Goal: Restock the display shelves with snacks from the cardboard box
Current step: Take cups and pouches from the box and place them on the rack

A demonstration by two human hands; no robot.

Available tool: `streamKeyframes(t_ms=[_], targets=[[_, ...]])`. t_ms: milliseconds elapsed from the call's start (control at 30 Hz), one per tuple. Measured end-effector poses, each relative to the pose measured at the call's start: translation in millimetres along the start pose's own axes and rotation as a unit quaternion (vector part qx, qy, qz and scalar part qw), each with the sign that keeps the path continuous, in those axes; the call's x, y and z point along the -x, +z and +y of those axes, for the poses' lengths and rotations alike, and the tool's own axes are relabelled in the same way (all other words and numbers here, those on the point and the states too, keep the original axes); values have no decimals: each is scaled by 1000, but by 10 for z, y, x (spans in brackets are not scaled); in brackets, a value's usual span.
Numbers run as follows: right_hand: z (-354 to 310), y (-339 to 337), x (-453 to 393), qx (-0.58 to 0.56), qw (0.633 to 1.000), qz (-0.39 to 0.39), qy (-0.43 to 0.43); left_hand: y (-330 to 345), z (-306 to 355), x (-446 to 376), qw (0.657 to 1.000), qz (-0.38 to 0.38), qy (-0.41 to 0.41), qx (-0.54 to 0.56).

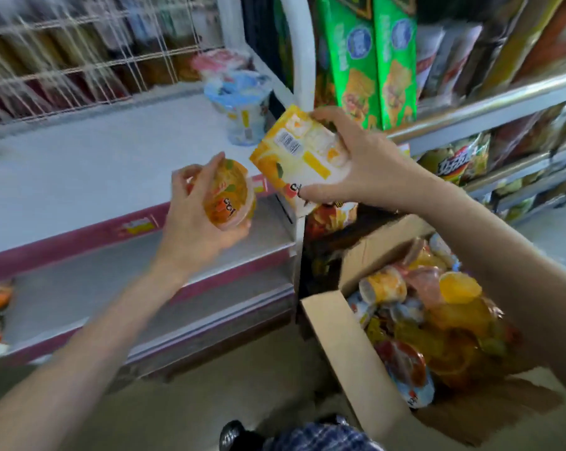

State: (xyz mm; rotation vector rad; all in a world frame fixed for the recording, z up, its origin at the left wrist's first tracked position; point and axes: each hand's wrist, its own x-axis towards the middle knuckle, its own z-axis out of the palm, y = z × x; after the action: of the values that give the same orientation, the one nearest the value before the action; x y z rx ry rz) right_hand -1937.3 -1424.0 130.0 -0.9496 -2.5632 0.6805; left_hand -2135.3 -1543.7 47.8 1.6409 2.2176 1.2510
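Left hand (193, 219): curled around an orange fruit cup (228, 194), held over the front edge of the white display shelf (79, 170). Right hand (363, 164): grips a yellow snack pack (299, 157), above the shelf's right end. On shelf: one blue-lidded cup (239, 107), upright. Cardboard box (346, 346): open, lower right, filled with assorted snack cups (428, 314).

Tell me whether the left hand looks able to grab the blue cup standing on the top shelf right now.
Probably not yet. The left hand already grips an orange jelly cup, so it is full. The path to the blue cup looks open across the bare top shelf, though the right hand with its yellow pack sits close beside it.
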Motion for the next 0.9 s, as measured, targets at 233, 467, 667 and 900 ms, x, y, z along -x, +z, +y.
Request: streamKeyframes(t_ms=[233,467,667,900], targets=[[-1299,492,-1027,431,890,-45,-140,-1187,-627,-186,998,13,-48,-23],[-1625,1061,-1654,556,792,-114,-223,-1686,-1158,-236,995,15,-93,-35],[-1367,1368,-1589,408,883,47,-227,-1813,-1409,-263,995,25,-99,4],[-1271,1500,-2065,433,878,139,-148,-1946,-1585,-290,992,29,-119,-31]])
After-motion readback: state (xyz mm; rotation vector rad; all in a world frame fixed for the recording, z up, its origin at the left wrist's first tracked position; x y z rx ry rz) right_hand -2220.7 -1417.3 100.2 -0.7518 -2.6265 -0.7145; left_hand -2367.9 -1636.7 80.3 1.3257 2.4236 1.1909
